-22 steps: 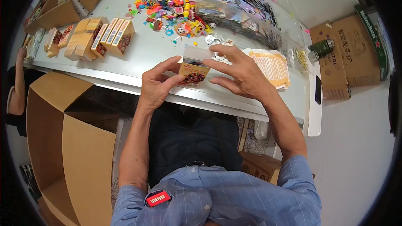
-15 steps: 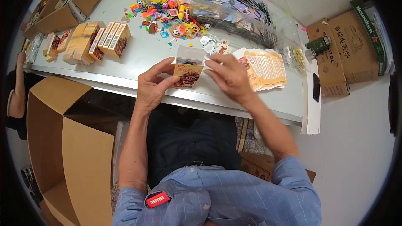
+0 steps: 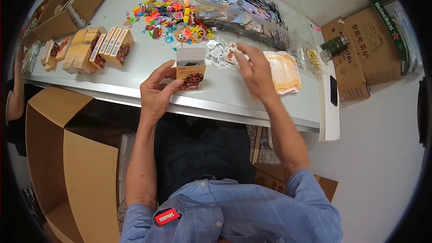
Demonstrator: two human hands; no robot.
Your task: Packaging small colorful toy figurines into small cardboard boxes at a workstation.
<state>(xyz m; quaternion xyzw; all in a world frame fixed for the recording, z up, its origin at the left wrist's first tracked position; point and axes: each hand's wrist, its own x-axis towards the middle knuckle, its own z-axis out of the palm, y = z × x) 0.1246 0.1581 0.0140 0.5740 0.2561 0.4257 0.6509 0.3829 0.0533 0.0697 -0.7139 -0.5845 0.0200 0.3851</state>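
My left hand (image 3: 157, 91) grips a small yellow printed carton (image 3: 190, 80) by its left side. The carton stands upright at the table's near edge, its top flap raised and something dark showing inside. To its right, my right hand (image 3: 255, 68) hovers over the table with fingers apart and nothing visible in them. Its fingertips are beside small cards with red pictures (image 3: 231, 55) and a heap of little white packets (image 3: 217, 53). Right of that hand lies a stack of flat yellow-and-white cartons (image 3: 285, 73), partly covered by it.
Colourful small plastic toys (image 3: 173, 18) are heaped at the back. Behind the packets is a clear plastic bin (image 3: 265, 22) full of glossy cards. Filled cartons (image 3: 116, 47) stand in a row at left. A large open cardboard box (image 3: 87, 171) sits below the table's left side.
My right hand has moved away from the carton, toward the small picture cards. My left hand keeps hold of the carton. The whole view has shifted slightly.
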